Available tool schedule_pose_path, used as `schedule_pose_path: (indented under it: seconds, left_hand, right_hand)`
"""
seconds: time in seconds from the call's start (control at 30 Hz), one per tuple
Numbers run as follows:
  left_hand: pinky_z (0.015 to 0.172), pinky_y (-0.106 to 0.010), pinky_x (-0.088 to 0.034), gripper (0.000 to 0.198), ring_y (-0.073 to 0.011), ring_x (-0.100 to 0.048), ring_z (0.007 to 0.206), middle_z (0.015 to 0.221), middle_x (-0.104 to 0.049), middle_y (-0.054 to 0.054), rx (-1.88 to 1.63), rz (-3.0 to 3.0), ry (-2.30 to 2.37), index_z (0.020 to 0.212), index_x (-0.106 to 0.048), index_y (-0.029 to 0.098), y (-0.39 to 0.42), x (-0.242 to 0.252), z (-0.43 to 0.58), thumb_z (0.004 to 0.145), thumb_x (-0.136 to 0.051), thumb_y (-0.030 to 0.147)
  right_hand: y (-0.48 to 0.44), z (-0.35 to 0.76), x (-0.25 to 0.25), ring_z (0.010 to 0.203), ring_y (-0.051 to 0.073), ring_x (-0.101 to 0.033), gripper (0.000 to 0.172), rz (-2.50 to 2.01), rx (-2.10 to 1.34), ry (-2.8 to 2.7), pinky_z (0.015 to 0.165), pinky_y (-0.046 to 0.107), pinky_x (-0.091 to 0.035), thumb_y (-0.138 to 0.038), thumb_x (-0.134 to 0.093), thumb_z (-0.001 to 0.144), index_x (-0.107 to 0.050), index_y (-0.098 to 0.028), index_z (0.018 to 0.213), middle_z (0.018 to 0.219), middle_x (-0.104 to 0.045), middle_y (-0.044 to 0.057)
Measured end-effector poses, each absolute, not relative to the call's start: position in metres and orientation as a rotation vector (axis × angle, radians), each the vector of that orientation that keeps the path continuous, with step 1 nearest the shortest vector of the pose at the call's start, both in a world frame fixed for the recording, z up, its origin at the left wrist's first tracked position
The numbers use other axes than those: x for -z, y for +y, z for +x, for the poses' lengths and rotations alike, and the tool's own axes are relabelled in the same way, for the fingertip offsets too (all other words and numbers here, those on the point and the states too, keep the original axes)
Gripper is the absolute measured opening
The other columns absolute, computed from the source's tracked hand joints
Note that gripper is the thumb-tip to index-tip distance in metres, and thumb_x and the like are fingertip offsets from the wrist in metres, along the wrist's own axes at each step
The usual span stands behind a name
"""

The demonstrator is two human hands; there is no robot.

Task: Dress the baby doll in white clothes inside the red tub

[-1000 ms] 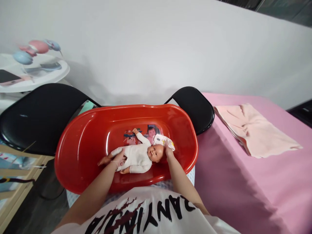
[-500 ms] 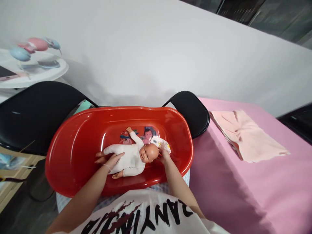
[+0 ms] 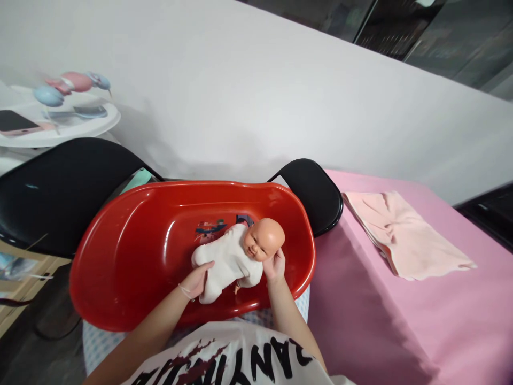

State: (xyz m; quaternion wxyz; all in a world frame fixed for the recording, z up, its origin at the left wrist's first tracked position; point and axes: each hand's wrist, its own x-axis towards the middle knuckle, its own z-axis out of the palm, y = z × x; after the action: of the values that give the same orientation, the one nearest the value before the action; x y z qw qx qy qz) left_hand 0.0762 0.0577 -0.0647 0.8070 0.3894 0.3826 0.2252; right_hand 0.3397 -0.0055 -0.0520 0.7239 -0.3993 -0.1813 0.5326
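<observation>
A baby doll with a white cloth body lies across both my hands, its bald head to the right and tilted up, over the red baby bathtub. My left hand grips the doll's lower body near the legs, thumb on top of the white cloth. Behind the head and neck, my right hand supports the doll, with the fingers partly hidden. A printed picture on the tub floor shows beyond the doll.
The tub rests on a blue-checked cover. Black chairs stand behind it. To the right, a folded peach cloth lies on a pink-covered table. A white tray with toys is at the far left.
The doll has been raised from the tub floor and moved right, its head tipping up. Both hands rose with it. The patterned white cloth by the head is now hidden.
</observation>
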Motion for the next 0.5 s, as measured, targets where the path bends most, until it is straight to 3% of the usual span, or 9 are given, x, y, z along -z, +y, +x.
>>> schedule_pose_path:
  seconds: [0.13,0.27,0.37,0.5]
  left_hand:
    - [0.126,-0.043,-0.056,0.084,-0.0315,-0.056,0.159,0.173,-0.052,-0.018,-0.539,0.597,0.834,0.177,-0.03,0.012,0.046,0.06,0.085,0.101,-0.05,0.039]
    - [0.125,-0.041,-0.057,0.073,-0.0305,-0.063,0.151,0.164,-0.062,-0.018,-0.552,0.516,0.822,0.174,-0.037,0.007,0.034,0.061,0.099,0.107,-0.044,0.036]
    - [0.124,-0.041,-0.057,0.063,-0.0305,-0.068,0.146,0.156,-0.069,-0.019,-0.611,0.419,0.841,0.168,-0.047,0.008,0.028,0.061,0.107,0.112,-0.046,0.035]
    - [0.13,-0.044,-0.051,0.048,-0.0299,-0.067,0.146,0.151,-0.072,-0.017,-0.744,0.322,0.798,0.156,-0.06,0.012,0.024,0.062,0.11,0.11,-0.058,0.025]
  right_hand:
    - [-0.016,0.348,0.037,0.145,0.034,-0.065,0.059,-0.938,-1.188,-0.432,0.128,0.053,-0.052,-0.06,-0.078,0.079,-0.07,-0.022,0.124,0.144,-0.072,0.014]
    - [-0.021,0.346,0.024,0.126,0.039,-0.074,0.065,-1.066,-1.244,-0.56,0.114,0.056,-0.061,-0.053,-0.098,0.066,-0.072,-0.021,0.117,0.128,-0.078,0.014]
    - [-0.025,0.33,0.017,0.122,0.036,-0.076,0.073,-1.052,-1.241,-0.595,0.11,0.051,-0.063,-0.063,-0.101,0.067,-0.074,-0.022,0.121,0.136,-0.076,0.014]
    - [-0.036,0.312,0.01,0.136,0.036,-0.07,0.085,-0.934,-1.268,-0.588,0.112,0.049,-0.061,-0.064,-0.102,0.065,-0.075,-0.025,0.136,0.149,-0.07,0.012]
